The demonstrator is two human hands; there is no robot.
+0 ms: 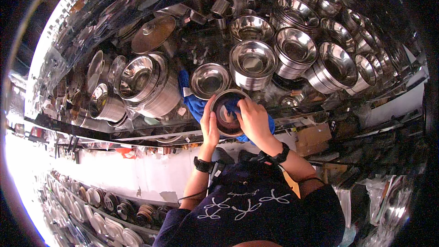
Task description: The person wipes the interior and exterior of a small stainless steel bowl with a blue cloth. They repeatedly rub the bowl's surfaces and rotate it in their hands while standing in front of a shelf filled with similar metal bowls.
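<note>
A steel bowl (226, 128) is tilted up in front of me at the edge of the shelf. My left hand (209, 123) grips its left rim, fingers along the outside. Inside the bowl, my right hand (253, 118) presses a bunched blue cloth (232, 105) against the inner wall. More blue cloth (193, 106) lies beneath and beside the bowl, and I cannot tell whether it is the same piece. Just beyond, a shallow steel bowl (210, 81) rests partly on that cloth. A stack of nested steel bowls (253, 61) stands to its right.
Several more bowl stacks (296, 49) crowd the right side of the shelf. Large steel pots (161, 89) and a glass lid (154, 34) stand at left. Steel mugs (221, 8) sit at the back. A cardboard box (312, 139) lies below the shelf edge at right.
</note>
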